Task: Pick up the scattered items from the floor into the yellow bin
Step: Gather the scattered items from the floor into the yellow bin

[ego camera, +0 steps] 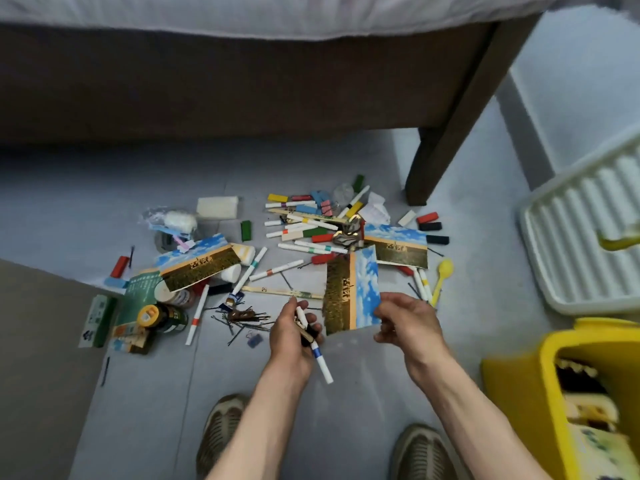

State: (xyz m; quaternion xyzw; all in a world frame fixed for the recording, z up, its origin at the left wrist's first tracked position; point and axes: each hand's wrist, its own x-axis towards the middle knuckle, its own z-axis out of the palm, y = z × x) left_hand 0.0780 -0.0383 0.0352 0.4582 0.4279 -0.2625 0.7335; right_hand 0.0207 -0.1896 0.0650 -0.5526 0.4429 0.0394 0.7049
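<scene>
Card (351, 292) pinched in my right hand (408, 323), pen (313, 344) gripped in left (294, 336); next, both go right into the bin (512, 382).

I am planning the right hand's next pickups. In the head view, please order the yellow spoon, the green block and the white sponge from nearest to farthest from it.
From the right hand:
1. Yellow spoon, just beyond it, slightly right.
2. Green block, left of the marker pile.
3. White sponge, farther left, toward the bed.
</scene>
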